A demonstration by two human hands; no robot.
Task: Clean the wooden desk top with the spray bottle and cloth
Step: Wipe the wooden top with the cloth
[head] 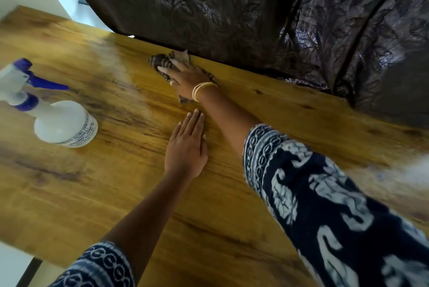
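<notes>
Two hands on the wooden counter (267,110). Right hand (185,73) reaches toward the far edge, fingers (166,68) straight and spread, pressing flat on a dark striped cloth (162,60) bunched under the palm, right beside the dark patterned curtain (278,15). Gold bangles (201,90) on the right wrist. Left hand (186,147) lies flat on bare wood nearer the person, fingers straight and close together, holding nothing, apart from the cloth. Spray bottle (62,124), white with a blue-purple trigger head, stands at left, well apart from both hands. Pale hazy patch on the wood left of the cloth. Navy-and-white patterned sleeves (325,205) on both arms.
</notes>
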